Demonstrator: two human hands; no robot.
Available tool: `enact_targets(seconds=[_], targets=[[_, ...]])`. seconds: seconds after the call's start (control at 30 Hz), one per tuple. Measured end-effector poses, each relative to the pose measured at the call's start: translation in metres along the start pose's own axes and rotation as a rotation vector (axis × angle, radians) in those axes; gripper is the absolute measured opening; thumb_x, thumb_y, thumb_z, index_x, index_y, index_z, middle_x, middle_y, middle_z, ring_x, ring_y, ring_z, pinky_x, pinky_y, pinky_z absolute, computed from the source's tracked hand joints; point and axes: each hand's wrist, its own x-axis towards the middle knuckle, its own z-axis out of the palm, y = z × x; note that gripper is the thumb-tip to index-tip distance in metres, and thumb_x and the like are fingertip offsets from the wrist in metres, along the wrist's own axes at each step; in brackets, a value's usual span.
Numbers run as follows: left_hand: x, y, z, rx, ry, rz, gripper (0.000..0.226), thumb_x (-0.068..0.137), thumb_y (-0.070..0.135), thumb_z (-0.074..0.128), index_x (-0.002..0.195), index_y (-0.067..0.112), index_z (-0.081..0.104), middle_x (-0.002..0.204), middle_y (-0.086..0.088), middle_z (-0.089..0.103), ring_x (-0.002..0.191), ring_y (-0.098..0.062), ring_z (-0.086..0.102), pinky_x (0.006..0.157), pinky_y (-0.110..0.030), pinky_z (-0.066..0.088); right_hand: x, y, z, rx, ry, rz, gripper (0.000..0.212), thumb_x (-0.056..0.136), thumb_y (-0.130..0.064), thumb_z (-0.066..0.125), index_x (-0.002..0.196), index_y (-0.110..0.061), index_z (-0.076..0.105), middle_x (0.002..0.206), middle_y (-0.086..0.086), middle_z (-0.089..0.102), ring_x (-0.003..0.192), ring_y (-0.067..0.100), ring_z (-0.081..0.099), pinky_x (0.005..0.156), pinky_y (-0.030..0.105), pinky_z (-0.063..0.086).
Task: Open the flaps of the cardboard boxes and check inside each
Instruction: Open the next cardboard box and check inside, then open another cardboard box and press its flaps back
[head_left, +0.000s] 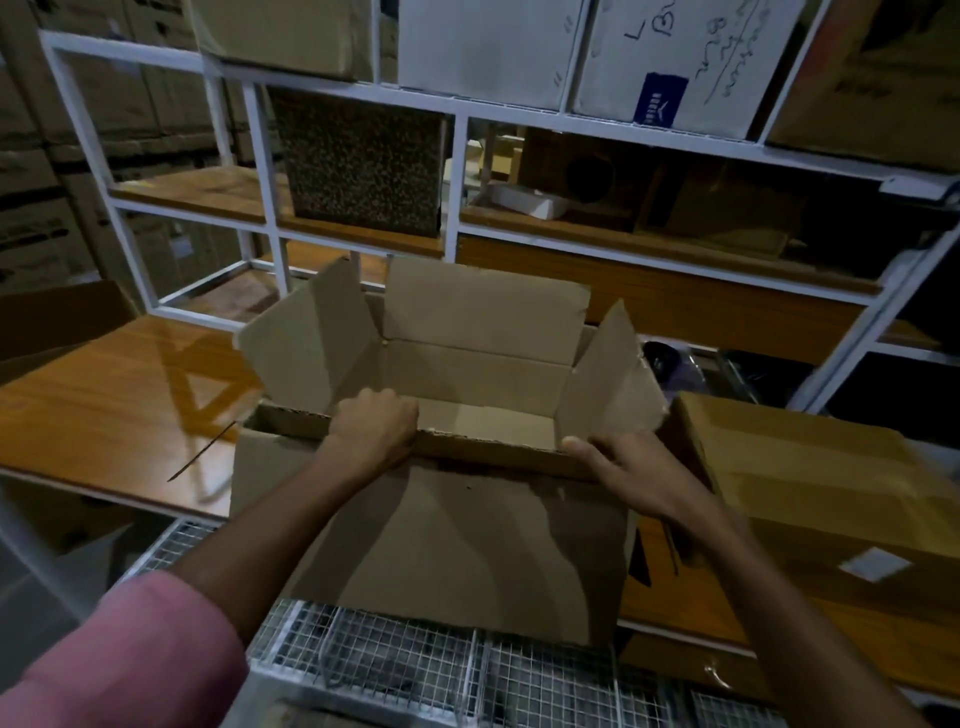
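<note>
A brown cardboard box (467, 540) stands open in front of me on the wooden table edge. Its far flap and both side flaps stand up, and the near flap hangs down over the front. The inside that shows looks bare cardboard. My left hand (376, 423) is curled over the near rim at the left. My right hand (618, 462) grips the near rim at the right corner, thumb on top. A closed cardboard box (810, 483) with a white label lies to the right, touching nothing I hold.
The wooden table (119, 400) stretches to the left. A white metal shelf rack (457, 171) behind holds several boxes, white and brown. Wire mesh baskets (405, 670) sit below the open box. Another brown box corner (57, 312) shows at far left.
</note>
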Motion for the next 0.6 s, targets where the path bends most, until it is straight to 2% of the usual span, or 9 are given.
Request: enact_targets(seconds=[0.07,0.17,0.27,0.37,0.43,0.5,0.6], targets=[[0.000,0.003,-0.001,0.015,-0.029,-0.020,0.025,0.099,0.019,0.050,0.119,0.013,0.063,0.120,-0.012,0.064,0.111,-0.035,0.063,0.084,-0.043,0.050,-0.002,0.010,0.007,-0.045,-0.046,0.006,0.029,0.100,-0.052,0.044,0.090,-0.031,0.062,0.084,-0.011,0.064,0.080,0.006,0.062,0.074,0.030,0.053],[-0.002,-0.001,0.008,-0.038,-0.182,0.008,0.029,0.097,0.025,0.055,0.126,0.019,0.058,0.127,-0.011,0.057,0.116,-0.034,0.060,0.095,-0.049,0.051,-0.005,0.019,0.021,-0.099,-0.058,0.001,0.029,0.102,-0.043,0.045,0.092,-0.023,0.064,0.080,-0.010,0.062,0.078,0.010,0.059,0.070,0.029,0.046],[-0.002,0.000,0.015,-0.178,-0.270,0.107,0.056,0.093,0.040,0.057,0.146,0.030,0.043,0.142,-0.007,0.053,0.128,-0.031,0.053,0.109,-0.055,0.040,-0.008,0.022,0.027,-0.034,-0.038,-0.033,0.031,0.102,-0.048,0.041,0.090,-0.029,0.063,0.081,-0.015,0.060,0.078,0.001,0.056,0.068,0.027,0.043],[-0.008,0.016,0.010,-0.287,-0.197,0.202,0.067,0.091,0.046,0.056,0.153,0.033,0.034,0.150,0.000,0.052,0.138,-0.027,0.045,0.114,-0.057,0.028,-0.009,0.026,0.029,0.076,-0.013,-0.006,0.038,0.097,-0.065,0.031,0.084,-0.041,0.057,0.083,-0.017,0.059,0.080,0.001,0.056,0.069,0.028,0.043],[-0.013,0.035,0.002,-0.355,-0.102,0.255,0.064,0.091,0.047,0.052,0.152,0.030,0.039,0.152,0.000,0.050,0.141,-0.025,0.042,0.113,-0.057,0.026,-0.009,0.029,0.027,0.132,0.013,0.000,0.054,0.094,-0.073,0.027,0.093,-0.035,0.064,0.090,-0.012,0.065,0.084,0.006,0.061,0.072,0.032,0.049],[-0.016,0.054,-0.004,-0.359,0.010,0.297,0.061,0.091,0.045,0.047,0.149,0.026,0.044,0.155,0.001,0.046,0.146,-0.022,0.035,0.114,-0.059,0.026,-0.011,0.027,0.022,0.151,0.031,-0.004,0.058,0.096,-0.068,0.028,0.103,-0.026,0.067,0.093,-0.006,0.068,0.086,0.010,0.063,0.075,0.033,0.052],[-0.014,0.083,-0.004,-0.318,0.133,0.330,0.057,0.096,0.037,0.048,0.151,0.024,0.041,0.163,0.002,0.034,0.153,-0.022,0.020,0.119,-0.061,0.020,-0.015,0.026,0.016,0.165,0.073,-0.035,0.047,0.100,-0.057,0.033,0.105,-0.022,0.065,0.090,-0.010,0.062,0.081,0.005,0.058,0.066,0.022,0.043]])
